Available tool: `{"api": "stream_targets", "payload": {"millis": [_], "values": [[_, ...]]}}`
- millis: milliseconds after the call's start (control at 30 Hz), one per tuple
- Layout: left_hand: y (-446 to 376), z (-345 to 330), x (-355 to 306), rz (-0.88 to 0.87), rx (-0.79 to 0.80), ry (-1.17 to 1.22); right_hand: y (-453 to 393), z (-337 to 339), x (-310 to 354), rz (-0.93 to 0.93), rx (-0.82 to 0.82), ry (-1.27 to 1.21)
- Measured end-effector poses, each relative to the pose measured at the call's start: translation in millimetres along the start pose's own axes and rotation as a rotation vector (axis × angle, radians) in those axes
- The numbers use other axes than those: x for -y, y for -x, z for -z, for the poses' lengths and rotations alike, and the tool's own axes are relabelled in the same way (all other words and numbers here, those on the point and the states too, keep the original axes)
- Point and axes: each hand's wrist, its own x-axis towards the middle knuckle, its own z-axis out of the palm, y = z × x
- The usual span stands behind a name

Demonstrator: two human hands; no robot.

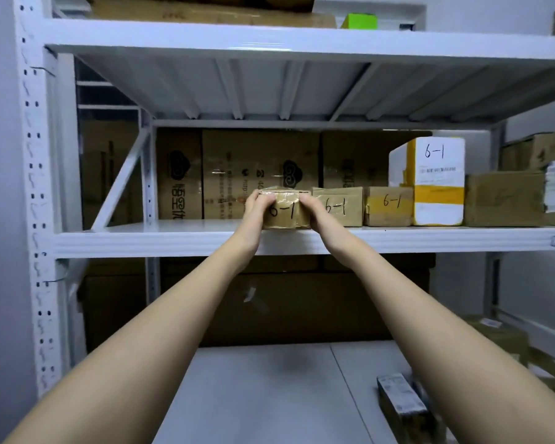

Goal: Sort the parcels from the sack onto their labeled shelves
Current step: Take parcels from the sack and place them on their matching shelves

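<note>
A small taped cardboard parcel (284,211) marked "6-1" sits on the front of the middle white shelf (173,241). My left hand (257,206) grips its left end and my right hand (313,209) grips its right end, fingers curled over the top edge. To its right stand two more small "6-1" parcels (338,207) (389,206), touching in a row, then a tall white and yellow "6-1" box (438,181) and a plain brown box (503,200).
Large printed cartons (260,168) fill the back of the middle shelf. The shelf above (302,40) holds cardboard and a green box (361,20). On the lower shelf (269,395) lies a dark wrapped parcel (401,402). The rack's perforated upright (34,187) stands at left.
</note>
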Motion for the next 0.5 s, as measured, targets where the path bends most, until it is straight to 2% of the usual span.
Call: {"api": "stream_targets", "payload": {"millis": [100, 300, 500], "values": [[-29, -9, 18, 0.024, 0.009, -0.111, -24, 20, -21, -0.065, 0.029, 0.080], [-73, -17, 39, 0.087, 0.057, -0.264, -65, 45, -60, -0.078, 0.083, 0.204], [-105, -7, 57, 0.126, 0.040, -0.473, -88, 57, -78, -0.082, 0.069, 0.478]]}}
